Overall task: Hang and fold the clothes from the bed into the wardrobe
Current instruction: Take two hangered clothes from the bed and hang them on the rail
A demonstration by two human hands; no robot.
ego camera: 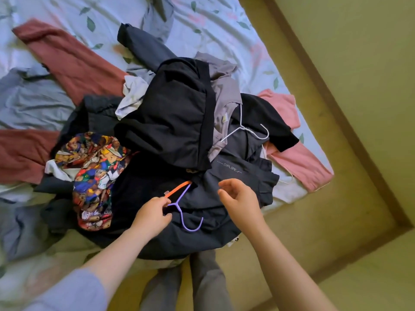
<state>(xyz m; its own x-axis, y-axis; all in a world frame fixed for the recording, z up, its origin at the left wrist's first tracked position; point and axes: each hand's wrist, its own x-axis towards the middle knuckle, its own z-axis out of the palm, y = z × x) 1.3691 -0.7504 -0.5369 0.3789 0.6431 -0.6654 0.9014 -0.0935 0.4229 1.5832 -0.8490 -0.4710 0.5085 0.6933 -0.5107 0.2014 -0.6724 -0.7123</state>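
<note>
A heap of clothes lies on the bed (213,23): a black garment (175,113) on top, a dark grey one printed "EXPLORE" (242,176), a bright teddy-bear print piece (94,176). A purple hanger (186,212) with an orange arm sticks out of a dark garment at the near edge. My left hand (152,217) pinches that hanger at its neck. My right hand (240,198) hovers just right of it, fingers loosely curled, holding nothing. A white hanger (247,130) lies in grey and black clothes further back.
Maroon trousers (67,63) and grey-blue clothes (29,102) are spread on the left, a pink garment (298,158) on the right corner. The floor (348,108) runs along the bed's right side. My legs (202,286) stand at the bed's edge.
</note>
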